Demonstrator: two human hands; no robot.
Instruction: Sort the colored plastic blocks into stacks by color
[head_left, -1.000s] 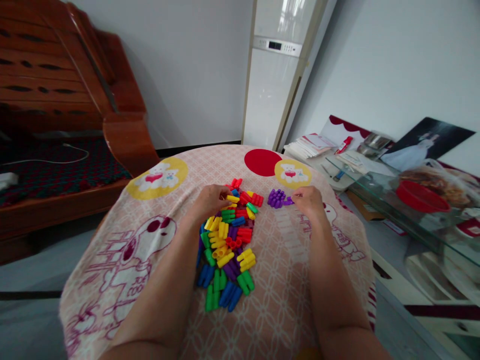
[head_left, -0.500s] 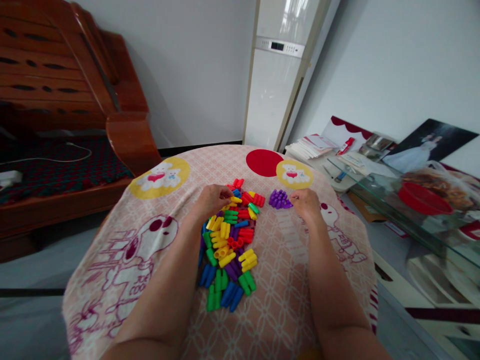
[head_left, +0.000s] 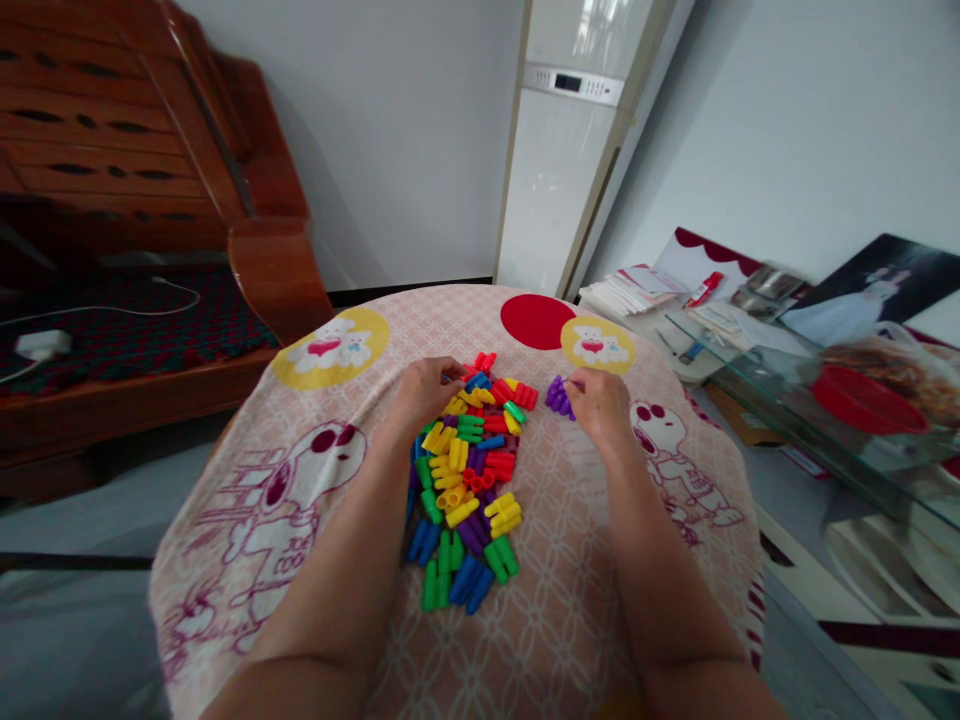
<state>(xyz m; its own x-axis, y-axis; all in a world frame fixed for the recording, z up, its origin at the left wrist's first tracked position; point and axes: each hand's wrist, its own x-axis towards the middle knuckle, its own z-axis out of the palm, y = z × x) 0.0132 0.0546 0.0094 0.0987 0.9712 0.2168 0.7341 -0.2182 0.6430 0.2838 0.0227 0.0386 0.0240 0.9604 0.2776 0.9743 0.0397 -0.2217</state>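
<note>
Bullet-shaped plastic building blocks in yellow, red, green, blue and purple lie in a loose pile (head_left: 459,455) on the round table. My left hand (head_left: 426,390) is at the pile's upper left edge, its fingers bent down among yellow and blue blocks. The fingertips are close together, and what they pinch is too small to make out. To the right of the pile stands a tight group of purple blocks (head_left: 559,397). My right hand (head_left: 601,402) reaches over this group's right side with thumb and fingers pinched on a purple block, partly hiding it.
A patterned tablecloth (head_left: 555,580) covers the table. On the right, a glass-topped cabinet (head_left: 787,400) carries papers, a red bowl (head_left: 870,398) and a photo. A wooden bench (head_left: 277,280) stands on the left, and a tall white air conditioner (head_left: 555,180) behind.
My right hand has moved left over the purple group and now covers part of it. My left hand has shifted slightly at the pile's upper edge. The whole view has turned a little left.
</note>
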